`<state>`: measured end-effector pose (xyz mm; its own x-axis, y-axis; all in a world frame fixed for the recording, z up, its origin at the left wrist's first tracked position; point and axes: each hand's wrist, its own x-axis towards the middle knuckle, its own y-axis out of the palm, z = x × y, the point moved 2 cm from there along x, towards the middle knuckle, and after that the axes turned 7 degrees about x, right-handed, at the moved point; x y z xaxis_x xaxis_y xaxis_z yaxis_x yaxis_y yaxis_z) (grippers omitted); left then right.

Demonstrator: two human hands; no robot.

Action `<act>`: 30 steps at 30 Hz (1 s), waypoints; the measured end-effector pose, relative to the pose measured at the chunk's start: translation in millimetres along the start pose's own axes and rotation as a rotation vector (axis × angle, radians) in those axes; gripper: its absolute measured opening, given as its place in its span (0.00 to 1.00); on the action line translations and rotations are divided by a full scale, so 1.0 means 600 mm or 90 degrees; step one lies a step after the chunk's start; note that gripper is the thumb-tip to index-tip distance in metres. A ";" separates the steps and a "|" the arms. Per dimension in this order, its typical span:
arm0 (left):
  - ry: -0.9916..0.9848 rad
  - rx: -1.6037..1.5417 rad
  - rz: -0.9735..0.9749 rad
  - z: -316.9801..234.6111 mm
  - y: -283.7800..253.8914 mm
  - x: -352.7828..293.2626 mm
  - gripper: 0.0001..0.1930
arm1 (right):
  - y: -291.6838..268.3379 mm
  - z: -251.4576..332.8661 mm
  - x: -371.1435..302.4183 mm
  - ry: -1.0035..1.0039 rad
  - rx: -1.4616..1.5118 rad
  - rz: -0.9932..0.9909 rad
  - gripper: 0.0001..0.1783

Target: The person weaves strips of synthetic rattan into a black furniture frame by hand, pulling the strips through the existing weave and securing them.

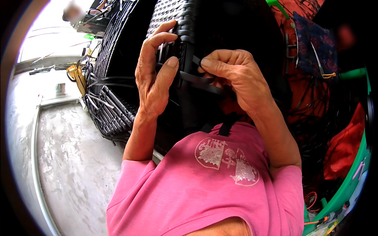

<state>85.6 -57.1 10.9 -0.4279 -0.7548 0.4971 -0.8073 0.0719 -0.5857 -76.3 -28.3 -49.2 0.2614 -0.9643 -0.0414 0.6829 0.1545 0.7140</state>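
Observation:
In front of me stands a black woven wicker piece [173, 17], its narrow top edge braided from flat plastic strips. My left hand [153, 74] is open against its left side, with the fingers spread upward and the thumb apart, pointing toward the edge. To the right of that edge, my right hand [236, 72] is closed, pinching a flat black strip [197, 61] between thumb and forefinger. A second loose black strip [197, 78] runs from the woven edge to below my right fingers. The right hand's lower fingers are partly hidden in shadow.
Another black woven section [114, 43] with loose strip ends rises on the left, above a grey floor [78, 157]. At right, a dark patterned cloth [315, 47] hangs near a red surface strewn with black strips. A green rim [350, 173] curves past a red cloth [346, 145].

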 end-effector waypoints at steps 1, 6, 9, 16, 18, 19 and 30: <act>-0.001 -0.002 -0.001 0.000 0.000 0.000 0.18 | 0.001 0.001 0.000 -0.001 0.002 0.004 0.10; 0.000 -0.011 0.004 0.000 0.001 0.000 0.18 | 0.007 0.000 0.010 -0.019 0.005 0.014 0.11; -0.006 -0.022 0.001 -0.004 0.003 -0.001 0.18 | 0.009 0.008 0.018 -0.027 0.000 0.034 0.10; -0.050 -0.054 -0.030 -0.018 0.004 0.002 0.12 | 0.018 0.028 0.013 -0.078 -0.117 -0.026 0.11; -0.065 -0.050 -0.038 -0.023 0.004 0.006 0.10 | 0.017 0.036 0.013 -0.117 -0.179 -0.024 0.10; -0.066 -0.044 -0.038 -0.025 0.004 0.008 0.10 | 0.017 0.040 0.013 -0.129 -0.188 -0.013 0.10; -0.040 -0.001 -0.059 -0.021 0.008 0.012 0.11 | -0.009 0.050 0.044 -0.154 -0.203 0.206 0.09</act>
<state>73.4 -54.0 19.4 -0.3250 -0.7973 0.5087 -0.8431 0.0007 -0.5377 -93.7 -61.0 -32.9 0.3537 -0.8727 0.3367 0.7770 0.4745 0.4136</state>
